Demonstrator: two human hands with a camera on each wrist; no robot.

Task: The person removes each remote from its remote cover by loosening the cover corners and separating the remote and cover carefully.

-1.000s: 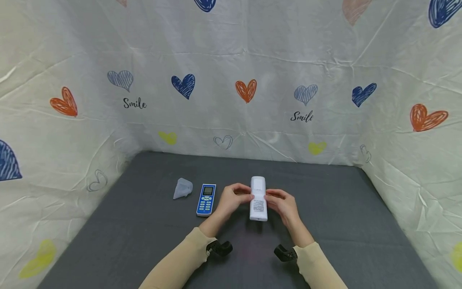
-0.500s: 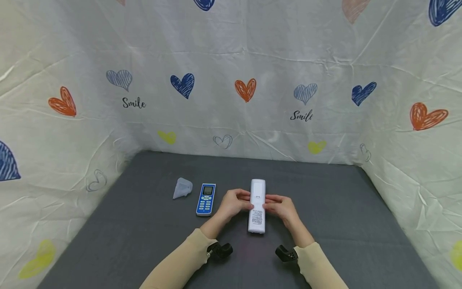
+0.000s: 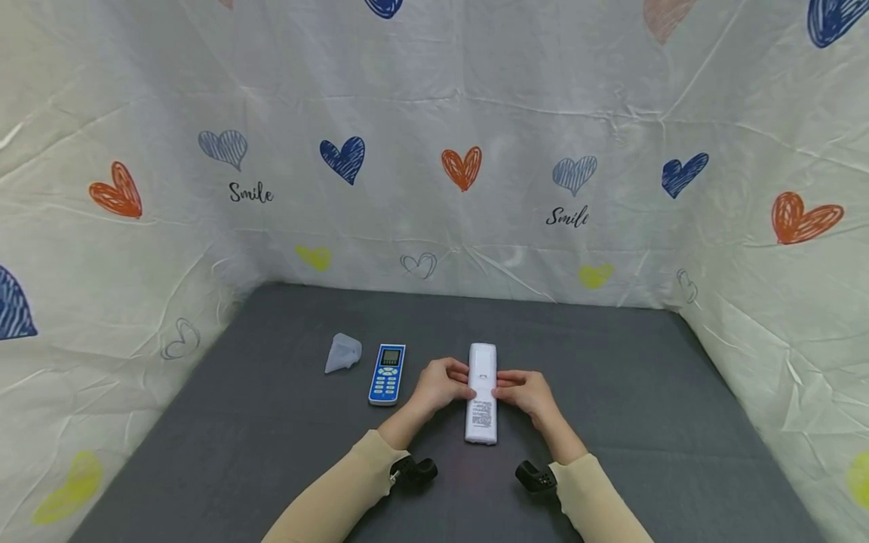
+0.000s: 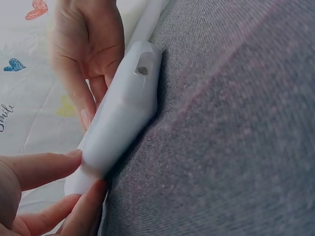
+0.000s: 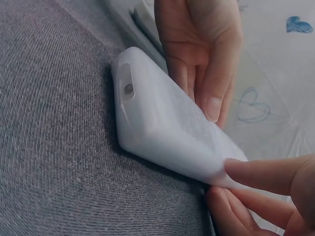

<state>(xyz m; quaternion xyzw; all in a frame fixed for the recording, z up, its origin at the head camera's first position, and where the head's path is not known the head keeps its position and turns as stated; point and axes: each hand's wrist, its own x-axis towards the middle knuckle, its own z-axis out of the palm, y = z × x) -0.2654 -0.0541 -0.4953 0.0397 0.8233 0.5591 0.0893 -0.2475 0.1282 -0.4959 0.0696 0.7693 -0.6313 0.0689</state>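
Note:
A white remote control (image 3: 481,407) lies back side up on the grey cloth, its printed label facing me. My left hand (image 3: 440,386) pinches its left edge between thumb and fingers. From the opposite side my right hand (image 3: 528,392) pinches the right edge at about the same height. The near end of the remote (image 4: 129,98) shows a small opening with a dark spot in the left wrist view. In the right wrist view the remote (image 5: 162,118) appears smooth and whitish, resting against the cloth; its button side is hidden underneath.
Left of my left hand lies a blue remote control (image 3: 388,375) with a small screen and white buttons. Beyond it sits a crumpled, translucent whitish piece (image 3: 343,353). A white curtain (image 3: 407,211) with printed hearts encloses the grey table (image 3: 611,422) at the back and sides.
The white remote has come down toward me and now lies flat on the cloth. Both hands moved slightly nearer with it, keeping their pinch. The other items stayed put.

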